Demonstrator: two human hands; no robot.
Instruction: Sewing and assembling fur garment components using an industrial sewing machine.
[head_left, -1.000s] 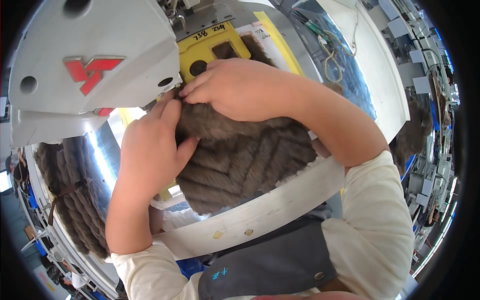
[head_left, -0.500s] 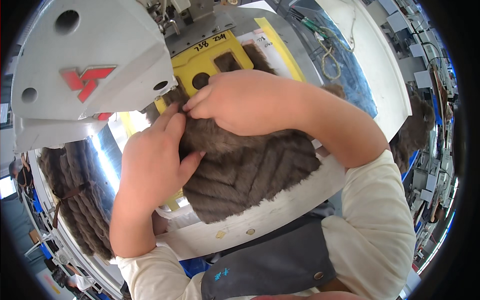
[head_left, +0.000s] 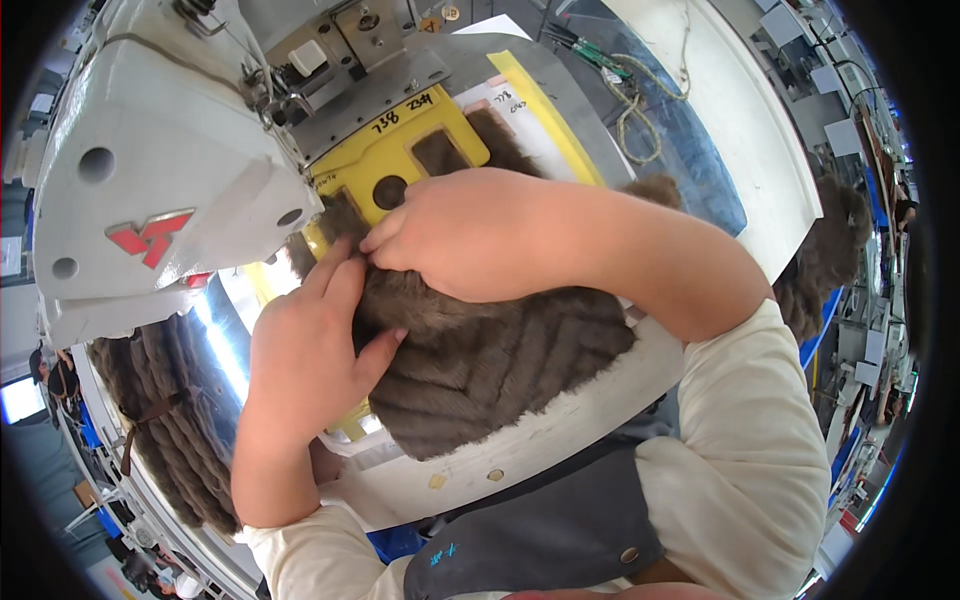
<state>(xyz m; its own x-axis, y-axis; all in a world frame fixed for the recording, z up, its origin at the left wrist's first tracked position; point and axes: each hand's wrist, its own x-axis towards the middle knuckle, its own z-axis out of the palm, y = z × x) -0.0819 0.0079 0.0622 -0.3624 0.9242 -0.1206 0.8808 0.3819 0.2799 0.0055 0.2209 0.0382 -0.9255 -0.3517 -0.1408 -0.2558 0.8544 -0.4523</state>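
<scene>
1. Fur in brown, a grooved piece with a chevron pattern, lies beneath both hands, its ragged lower edge above a curved white board.
2. Left hand lies at the fur's left side, fingers stretched toward the machine head, thumb spread well apart and its tip resting on the pile; it is loosely open, pressing rather than gripping.
3. Right hand lies across the fur's upper part, fingers bent, fingertips just beside those of the left; its thumb is hidden, so I cannot tell whether it pinches the fur or only presses.
4. Yellow template, with a round hole and a squarish cutout showing fur, sits just beyond the right hand.
5. White machine head with a red emblem stands near the left fingertips.
6. Bundled fur strips lie at far left; a green-handled tool and looped cord lie beyond the right forearm.
</scene>
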